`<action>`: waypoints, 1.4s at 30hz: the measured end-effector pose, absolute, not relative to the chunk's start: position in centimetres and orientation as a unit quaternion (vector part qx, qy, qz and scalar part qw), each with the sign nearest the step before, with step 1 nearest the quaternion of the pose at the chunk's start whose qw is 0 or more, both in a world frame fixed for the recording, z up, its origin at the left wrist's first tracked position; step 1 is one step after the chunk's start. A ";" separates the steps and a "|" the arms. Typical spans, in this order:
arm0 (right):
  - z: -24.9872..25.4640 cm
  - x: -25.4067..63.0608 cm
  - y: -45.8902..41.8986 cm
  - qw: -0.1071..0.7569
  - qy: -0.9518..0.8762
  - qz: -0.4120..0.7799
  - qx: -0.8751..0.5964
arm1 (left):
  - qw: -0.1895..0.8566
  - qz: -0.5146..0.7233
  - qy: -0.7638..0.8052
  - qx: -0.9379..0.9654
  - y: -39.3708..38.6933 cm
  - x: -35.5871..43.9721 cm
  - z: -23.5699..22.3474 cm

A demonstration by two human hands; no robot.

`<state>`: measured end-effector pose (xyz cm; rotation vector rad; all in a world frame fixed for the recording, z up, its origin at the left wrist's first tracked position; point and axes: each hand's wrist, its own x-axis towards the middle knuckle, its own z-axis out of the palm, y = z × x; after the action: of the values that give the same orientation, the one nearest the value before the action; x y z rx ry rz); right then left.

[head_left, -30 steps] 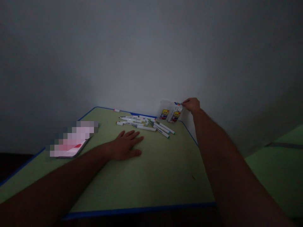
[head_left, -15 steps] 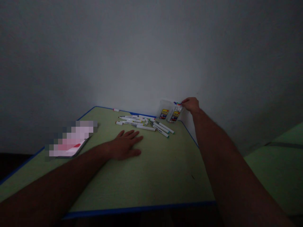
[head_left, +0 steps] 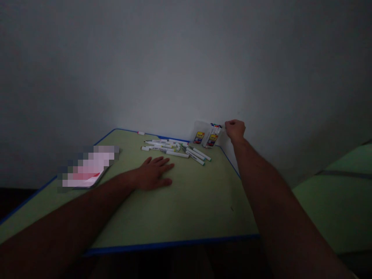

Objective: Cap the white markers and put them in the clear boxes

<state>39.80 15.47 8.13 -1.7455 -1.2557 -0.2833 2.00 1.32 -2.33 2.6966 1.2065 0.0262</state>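
Note:
My left hand (head_left: 154, 173) lies flat on the green tabletop (head_left: 186, 205), fingers spread, holding nothing. Just beyond its fingertips are several white markers (head_left: 177, 154) in a loose pile, some uncapped. My right hand (head_left: 235, 130) is closed at the table's far right corner, just right of a clear plastic case (head_left: 213, 137). That case stands upright with several colour-tipped markers in it. What the curled fingers hold, if anything, is hidden. Another clear case (head_left: 199, 133) with a yellow label stands beside it on the left.
A book or pad (head_left: 90, 170), partly blurred out, lies at the left of the table. A pink-ended marker cap (head_left: 141, 133) sits near the back edge. The wall (head_left: 174, 77) rises behind the table. A second green surface (head_left: 334, 205) is at the right.
My right hand has drawn slightly away from the top of the marker-filled case, and its fingers are more curled. My left hand stays flat. The view has shifted a little.

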 end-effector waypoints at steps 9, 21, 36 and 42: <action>2.8 34.3 10.6 0.500 -0.500 0.030 -0.706 | 0.096 0.021 0.409 0.907 1.5 1.9 -1.9; -0.9 32.7 8.2 0.494 -0.527 0.123 -0.681 | 0.100 0.066 0.431 0.894 2.1 0.2 -1.9; -1.0 29.0 5.7 0.293 -0.707 -0.012 -0.644 | 0.096 0.077 0.436 0.891 2.2 -0.3 -2.0; -1.9 26.6 5.5 0.185 -0.799 -0.057 -0.569 | 0.095 0.075 0.440 0.890 2.0 -0.1 -1.8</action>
<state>26.61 5.51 -1.86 -1.6031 -2.2534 -0.1620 -0.07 1.99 -1.78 2.6382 1.3060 0.2221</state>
